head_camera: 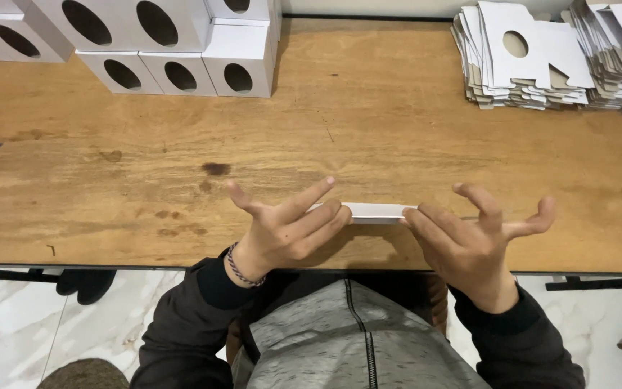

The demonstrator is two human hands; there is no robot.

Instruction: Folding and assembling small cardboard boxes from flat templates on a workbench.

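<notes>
Wooden surface (397,115), and a flat white card piece (374,211) lies crosswise, left to right, between both hands: left hand (282,227) and right hand (469,234) pinch its ends, equally near, other fingers splayed.

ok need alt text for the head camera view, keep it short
Two bare hands, left hand and right hand, press a flat white cardboard piece between their fingers over a wooden table. Folded white boxes sit far left, flat blanks stacked far right.
</notes>
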